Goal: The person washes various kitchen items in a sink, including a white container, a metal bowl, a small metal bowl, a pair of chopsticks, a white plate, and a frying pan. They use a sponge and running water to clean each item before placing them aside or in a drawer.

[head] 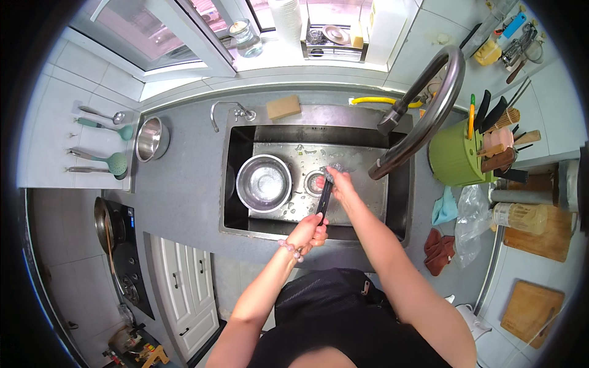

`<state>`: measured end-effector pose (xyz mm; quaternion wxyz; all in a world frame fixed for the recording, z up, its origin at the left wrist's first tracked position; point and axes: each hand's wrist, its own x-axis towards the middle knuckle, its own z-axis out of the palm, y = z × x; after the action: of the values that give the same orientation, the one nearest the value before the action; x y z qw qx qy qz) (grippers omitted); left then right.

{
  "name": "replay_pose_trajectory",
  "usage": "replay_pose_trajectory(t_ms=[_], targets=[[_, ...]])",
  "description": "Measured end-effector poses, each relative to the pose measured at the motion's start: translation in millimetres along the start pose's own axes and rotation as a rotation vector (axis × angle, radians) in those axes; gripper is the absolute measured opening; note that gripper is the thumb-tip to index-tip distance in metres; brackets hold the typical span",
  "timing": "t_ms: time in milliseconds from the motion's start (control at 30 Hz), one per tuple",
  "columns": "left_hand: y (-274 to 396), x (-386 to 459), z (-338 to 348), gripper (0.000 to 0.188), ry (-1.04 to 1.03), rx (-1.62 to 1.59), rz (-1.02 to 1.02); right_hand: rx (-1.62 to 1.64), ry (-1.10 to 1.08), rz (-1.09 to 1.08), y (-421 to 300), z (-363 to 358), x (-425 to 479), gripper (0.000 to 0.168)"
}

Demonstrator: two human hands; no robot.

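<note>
My left hand (309,233), with a beaded bracelet at its wrist, grips the near end of a long, narrow black utensil (326,200). The exact kind of utensil cannot be told. At its far end, my right hand (342,186) holds a grey scouring pad (336,167), apparently steel wool, against it. Both hands are over the stainless steel sink (363,207), close to its drain (311,185). To their left, a round metal bowl (264,183) sits on the wet sink floor, with what looks like water in it.
A large dark faucet (448,99) arches over the sink's right side. Behind the basin are a small tap (230,110) and a tan sponge (283,107). A green knife holder (453,154) stands at right, a steel bowl (152,139) at left. Cloths (438,251) lie on the right counter.
</note>
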<state>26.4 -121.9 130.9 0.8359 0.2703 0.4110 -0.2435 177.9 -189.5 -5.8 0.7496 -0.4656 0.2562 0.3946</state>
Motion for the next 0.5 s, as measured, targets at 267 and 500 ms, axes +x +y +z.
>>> replay_pose_trajectory(t_ms=[267,500], targets=[[12,11,-54,0.015,-0.147,-0.275,-0.116,-0.149,-0.019,0.104,37,18,-37,0.024],[5,2,-31,0.017,-0.112,-0.069,-0.007,0.254,0.041,0.008,-10,-49,35,0.039]])
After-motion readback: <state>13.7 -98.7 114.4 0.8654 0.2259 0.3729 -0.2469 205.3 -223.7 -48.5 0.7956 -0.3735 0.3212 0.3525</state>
